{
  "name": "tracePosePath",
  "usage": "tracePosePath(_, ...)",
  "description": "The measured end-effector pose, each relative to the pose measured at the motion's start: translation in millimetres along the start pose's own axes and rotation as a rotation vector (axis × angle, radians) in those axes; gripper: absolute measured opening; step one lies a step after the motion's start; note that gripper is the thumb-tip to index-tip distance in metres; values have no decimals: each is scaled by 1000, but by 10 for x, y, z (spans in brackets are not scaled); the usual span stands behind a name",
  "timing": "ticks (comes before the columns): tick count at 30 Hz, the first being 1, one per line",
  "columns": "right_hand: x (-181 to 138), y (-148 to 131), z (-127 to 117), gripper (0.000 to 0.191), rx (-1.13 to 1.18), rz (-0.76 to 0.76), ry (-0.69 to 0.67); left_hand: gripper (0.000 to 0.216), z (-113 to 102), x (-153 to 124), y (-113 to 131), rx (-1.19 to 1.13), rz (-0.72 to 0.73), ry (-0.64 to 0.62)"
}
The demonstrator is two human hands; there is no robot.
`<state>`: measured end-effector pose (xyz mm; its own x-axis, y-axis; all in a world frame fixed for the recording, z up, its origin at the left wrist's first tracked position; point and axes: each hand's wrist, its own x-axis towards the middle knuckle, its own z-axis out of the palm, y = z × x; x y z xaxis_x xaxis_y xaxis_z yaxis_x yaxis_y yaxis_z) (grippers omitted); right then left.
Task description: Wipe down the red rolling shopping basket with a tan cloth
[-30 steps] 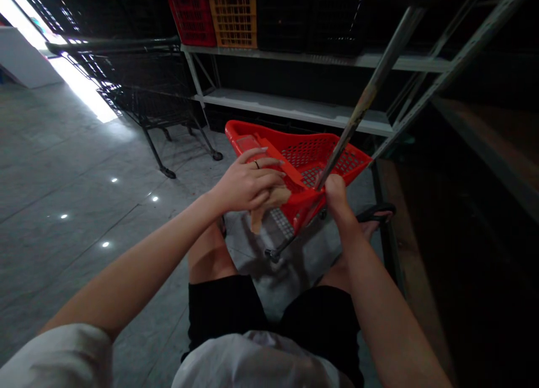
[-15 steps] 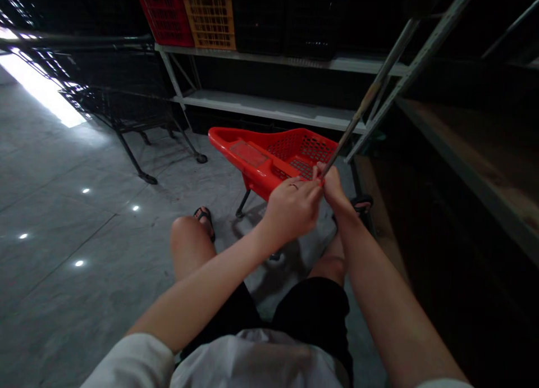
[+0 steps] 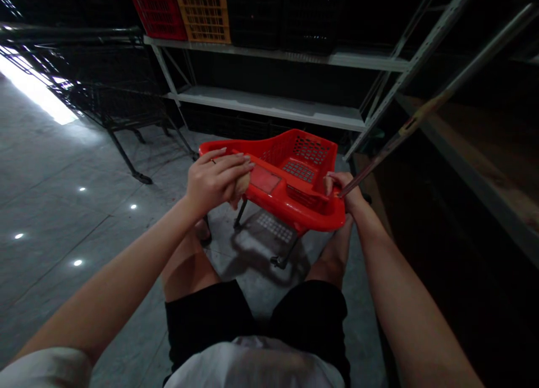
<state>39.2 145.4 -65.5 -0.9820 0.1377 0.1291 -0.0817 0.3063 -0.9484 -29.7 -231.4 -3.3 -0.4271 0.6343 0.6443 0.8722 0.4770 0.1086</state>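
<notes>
A red plastic shopping basket on small wheels point(image 3: 290, 188) stands tilted on the floor in front of my knees. My left hand point(image 3: 217, 177) presses a small tan cloth point(image 3: 241, 182) against the basket's left rim, fingers closed over it. My right hand point(image 3: 343, 190) grips the basket's right edge, at the base of its long metal pull handle point(image 3: 425, 112), which slants up to the right.
Grey metal shelving point(image 3: 269, 104) runs behind the basket, with red point(image 3: 158, 9) and orange crates point(image 3: 204, 12) on top. A dark wire shopping cart point(image 3: 109, 90) stands at the left. More shelving point(image 3: 484, 174) lines the right side. The floor is glossy grey tile.
The basket has turned so its open side faces up. My left hand moved from beside my right hand to the left rim with the cloth. The handle swung further right.
</notes>
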Motion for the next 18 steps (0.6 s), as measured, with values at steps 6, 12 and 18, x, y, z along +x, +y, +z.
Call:
tracePosePath(6,142,-103,113,56,-107,11,44,41,158,307,248,-43,-216,-1)
tracePosePath(12,140,-192,230,60,-105,-1,125,32,481,440,1444,-125,79,-128)
tracePosePath(18,-11,-138,172,58,-105,-1,135,29,296,230,1133,-73,250,-63)
